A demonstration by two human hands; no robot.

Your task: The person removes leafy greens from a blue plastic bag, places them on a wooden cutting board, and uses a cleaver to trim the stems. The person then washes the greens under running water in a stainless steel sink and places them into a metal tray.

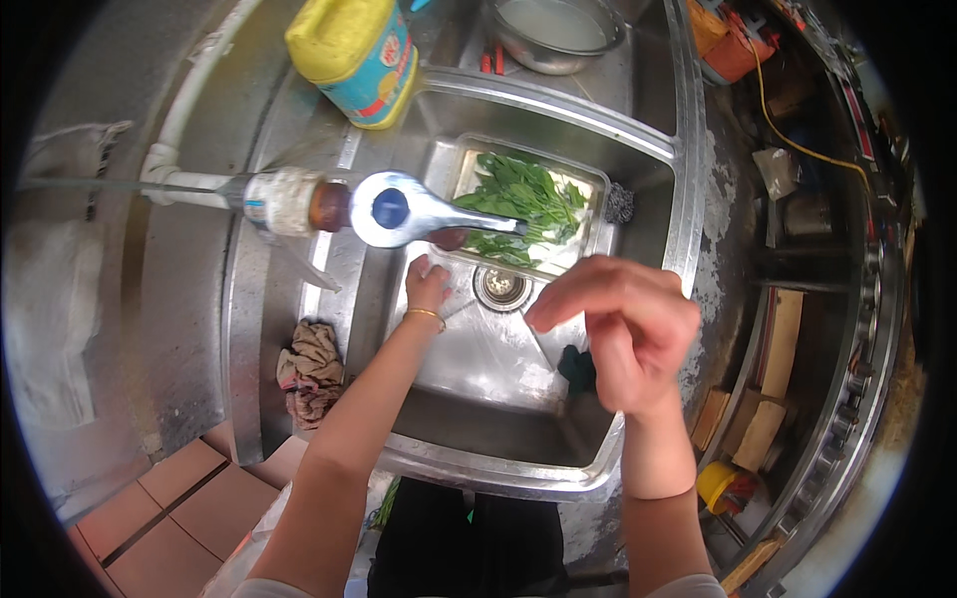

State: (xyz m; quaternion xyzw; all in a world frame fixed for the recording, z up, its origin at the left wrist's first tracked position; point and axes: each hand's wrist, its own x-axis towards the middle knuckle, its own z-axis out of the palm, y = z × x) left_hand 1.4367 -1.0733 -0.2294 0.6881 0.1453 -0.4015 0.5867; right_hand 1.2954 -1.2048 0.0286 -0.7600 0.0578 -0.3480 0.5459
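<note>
A bunch of leafy greens (516, 198) lies in a rectangular tray (602, 196) with a pale, bright bottom, inside a stainless steel sink (478, 374). My left hand (428, 282), with a gold-coloured bangle at its wrist, reaches low into the sink beside the tray's near left corner. Nothing shows in its fingers, though the tap partly covers that area. Higher up and nearer the camera, my right hand (635, 321) is over the sink's right side, fingers loosely bent and thumb apart, with nothing visible in it. A chrome lever tap (396, 209) juts over the tray from the left.
The drain (502, 288) sits just in front of the tray. A steel wool scrubber (619, 203) and a dark green cloth or pad (577, 368) lie in the sink. Around it are a yellow jug (351, 63), a crumpled rag (310, 370) and a metal bowl of cloudy liquid (557, 26).
</note>
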